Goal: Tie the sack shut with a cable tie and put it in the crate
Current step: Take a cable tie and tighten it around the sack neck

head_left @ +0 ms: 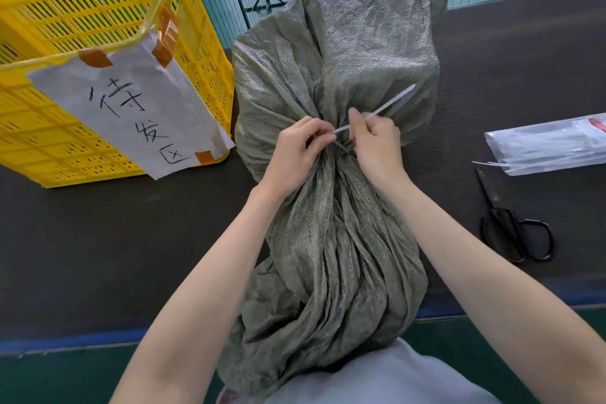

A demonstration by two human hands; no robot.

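A grey-green woven sack (pixel 341 43) lies on the dark table, its full body away from me and its loose mouth hanging over the near edge. The neck is bunched tight between my hands. A white cable tie (pixel 390 102) circles that neck, and its free tail sticks up to the right. My left hand (pixel 296 149) pinches the tie at the neck on the left side. My right hand (pixel 377 141) grips the tail just right of the neck. The yellow slatted crate (pixel 85 6) stands at the left, touching nothing.
A white paper sign (pixel 131 102) with black handwriting is taped to the crate's near corner. At the right lie a clear packet of cable ties (pixel 551 146) and black scissors (pixel 515 229). The table's near edge (pixel 65 338) is blue. A mesh fence stands behind the table.
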